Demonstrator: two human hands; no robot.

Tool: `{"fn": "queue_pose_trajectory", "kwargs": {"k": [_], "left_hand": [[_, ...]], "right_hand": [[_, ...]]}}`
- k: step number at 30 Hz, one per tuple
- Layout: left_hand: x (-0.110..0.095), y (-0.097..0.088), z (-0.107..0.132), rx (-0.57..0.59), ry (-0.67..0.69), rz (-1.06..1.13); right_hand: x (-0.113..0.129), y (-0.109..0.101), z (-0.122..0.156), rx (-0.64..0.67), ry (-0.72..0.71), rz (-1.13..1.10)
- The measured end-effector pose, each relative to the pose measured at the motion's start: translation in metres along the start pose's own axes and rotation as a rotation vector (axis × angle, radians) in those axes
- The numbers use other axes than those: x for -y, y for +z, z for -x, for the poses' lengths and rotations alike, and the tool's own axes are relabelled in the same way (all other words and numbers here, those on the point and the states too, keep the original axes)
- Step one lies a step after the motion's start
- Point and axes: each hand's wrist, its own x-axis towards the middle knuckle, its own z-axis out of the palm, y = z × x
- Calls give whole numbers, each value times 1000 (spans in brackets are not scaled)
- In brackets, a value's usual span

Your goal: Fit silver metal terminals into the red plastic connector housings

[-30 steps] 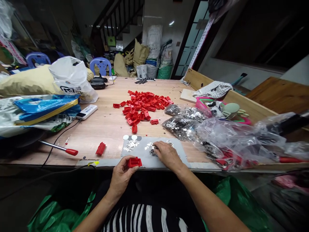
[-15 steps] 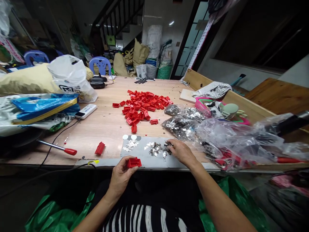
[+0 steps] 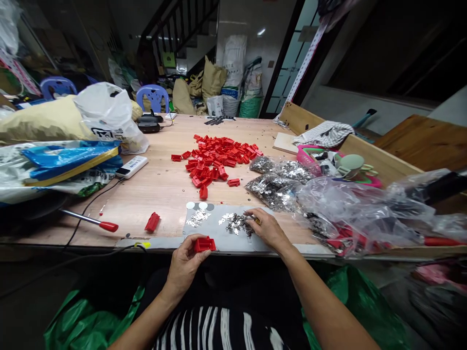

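Dark staircase (image 3: 182, 29), purple chair (image 3: 152, 98), pale shiny wall (image 3: 251, 24), glass-paned door (image 3: 292, 63)

I see a pale wood-grain tabletop (image 3: 156, 192) carrying a heap of small red plastic boxes (image 3: 219, 154), one red box (image 3: 152, 222) apart near its front edge, a thin grey sheet (image 3: 215, 229), clear plastic bags of silvery metal pieces (image 3: 272, 189), and a white rectangular device (image 3: 133, 166).

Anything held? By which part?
Left hand holds a red part by its left end and near edge; right hand at metal pieces, hold unclear.
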Motion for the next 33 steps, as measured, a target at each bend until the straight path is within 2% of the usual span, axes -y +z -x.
{"fn": "queue_pose_trajectory", "kwargs": {"k": [4,7,15,21,26,33], "left_hand": [[1,-3,1,-12,-7,25],[3,-3,2,-19,-9,45],[3,2,1,-6,-11,26],[1,-1,3,-21,-23,35],[-1,-1,4,-23,-15,16],[0,1,4,12,-28,35]], "right_hand": [[-8,-6,-4,-30,77,64],[-12,-10,1,11,96,84],[-1,-7,12,66,213,172],[-1,-15,14,82,204,160],[-11,-21,24,53,183,155],[-16,-22,34,65,226,140]]}}
